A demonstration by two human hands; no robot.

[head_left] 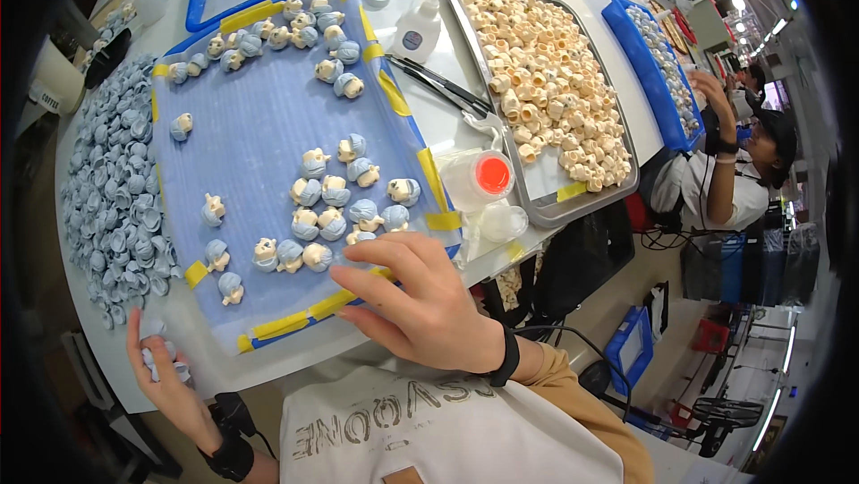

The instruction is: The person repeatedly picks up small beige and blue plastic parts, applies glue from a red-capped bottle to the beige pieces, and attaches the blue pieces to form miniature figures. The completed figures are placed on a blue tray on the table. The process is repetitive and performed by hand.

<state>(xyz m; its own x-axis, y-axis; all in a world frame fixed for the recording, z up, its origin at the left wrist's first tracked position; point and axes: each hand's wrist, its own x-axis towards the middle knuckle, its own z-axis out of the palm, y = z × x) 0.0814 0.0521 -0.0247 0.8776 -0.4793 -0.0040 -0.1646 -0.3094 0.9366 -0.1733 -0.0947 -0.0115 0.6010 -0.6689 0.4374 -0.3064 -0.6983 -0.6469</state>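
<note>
Though near, doll-head [317, 257] outside right grip [425, 305].

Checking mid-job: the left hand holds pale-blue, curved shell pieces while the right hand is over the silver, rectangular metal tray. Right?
Not quite: the head view shows the right hand over the near edge of the blue, sheet-covered rectangular tray. The left hand does hold pale-blue, curved shell pieces.

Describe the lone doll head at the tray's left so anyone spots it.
Find the large blue-lined tray with yellow tape. Follow its left edge down past the top group of heads. The blue-and-cream doll head there sits alone, bare tray between it and that group above and three heads below.
</note>
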